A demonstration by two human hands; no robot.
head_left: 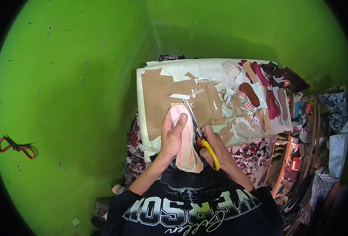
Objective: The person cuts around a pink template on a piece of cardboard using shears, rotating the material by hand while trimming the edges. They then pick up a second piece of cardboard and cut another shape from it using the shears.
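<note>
My left hand [173,131] grips an insole-shaped sheet [185,143] printed with red "PARATEX" lettering, its thumb pressed on the upper face. Brown board shows around the outline, widest at the lower end. In my right hand [215,143] is a pair of scissors [199,135] with yellow and red handles. The blades point up and lie along the sheet's right edge near its top; whether they are parted is hard to tell. A narrow white strip [179,96] lies just beyond the sheet's upper end.
Brown cardboard [152,98] covers the left of the white-topped table [205,67]. Offcuts and a dark brown sole-shaped piece [249,94] crowd its right side. Scraps heap below the table. Red-handled pliers [16,147] hang on the green wall [71,78]. Shelving [317,129] holds rolled material at right.
</note>
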